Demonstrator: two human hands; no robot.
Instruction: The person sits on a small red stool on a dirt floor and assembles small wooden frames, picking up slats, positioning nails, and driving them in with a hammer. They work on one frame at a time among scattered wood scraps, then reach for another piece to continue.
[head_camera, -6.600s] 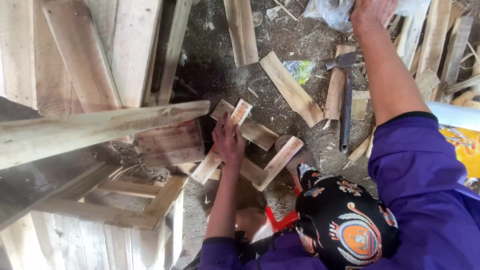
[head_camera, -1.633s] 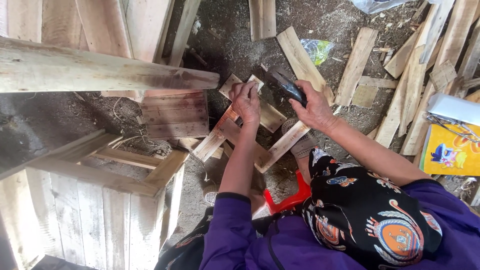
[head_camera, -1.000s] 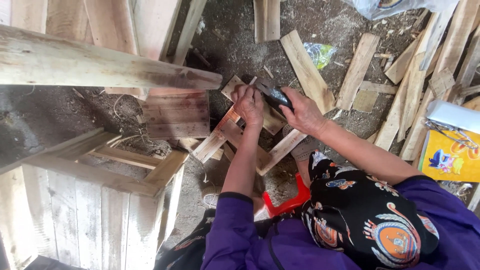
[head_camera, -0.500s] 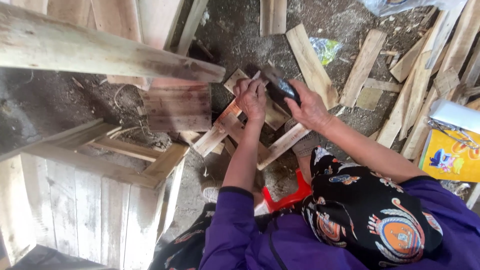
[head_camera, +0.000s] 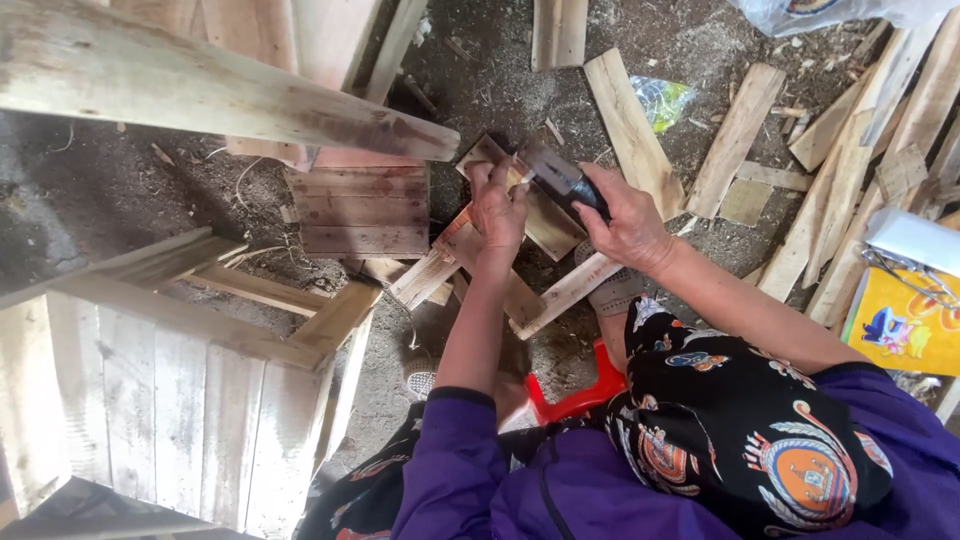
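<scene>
Crossed pale wooden slats (head_camera: 470, 262) lie on the dark dirt ground (head_camera: 130, 200) near the middle of the view, nailed into a rough frame just below a small square board of reddish planks (head_camera: 364, 208). At the far left stands a large crate of light vertical boards (head_camera: 170, 390), and one long rough beam (head_camera: 215, 95) runs across the upper left above it. The left hand (head_camera: 497, 205) rests on the crossed slats, its fingers curled together and pinching something small at the tips against the wood; what they pinch is too small to tell. Just right of it, the right hand (head_camera: 628, 222) is closed in a full fist round the dark handle of a hammer with a grey metal head (head_camera: 555, 177), the head nearly touching the left fingertips. Both arms come from purple sleeves (head_camera: 470, 470), with a black patterned cloth (head_camera: 740, 420) over the lap and one red plastic piece (head_camera: 575, 395) showing beneath. Farther right, one broad loose plank (head_camera: 632, 130) lies slanted on the ground, and beyond it a scatter of several narrow offcut boards (head_camera: 840, 180), too overlapped to count exactly. At the right edge sits one yellow printed bag (head_camera: 905, 325).
</scene>
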